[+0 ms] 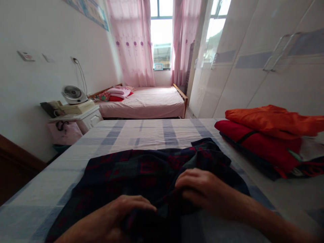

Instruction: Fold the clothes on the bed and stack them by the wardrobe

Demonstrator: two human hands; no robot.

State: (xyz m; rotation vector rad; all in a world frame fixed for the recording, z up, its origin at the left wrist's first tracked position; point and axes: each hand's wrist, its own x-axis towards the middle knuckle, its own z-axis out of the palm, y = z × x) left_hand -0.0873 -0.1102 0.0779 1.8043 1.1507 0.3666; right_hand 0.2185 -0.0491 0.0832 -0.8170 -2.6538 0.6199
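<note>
A dark navy garment (pixel 141 168) with a red and green plaid pattern lies spread and partly bunched on the bed in front of me. Its exact kind is not clear. At the lower left, my left hand (pixel 118 212) is closed on the near part of the cloth, its thumb side up and its other fingers mostly hidden. My right hand (pixel 202 189) has its fingers curled around a fold near the garment's right half. Between the two hands the cloth is creased and blurred.
The garment lies on a blue-and-white checked bedsheet (pixel 106 136). To the right sits a pile of folded clothes, with an orange garment (pixel 273 121) over a red garment (pixel 258 145). White wardrobe doors (pixel 253 77) rise beyond it. A fan (pixel 73 94) stands at the far left.
</note>
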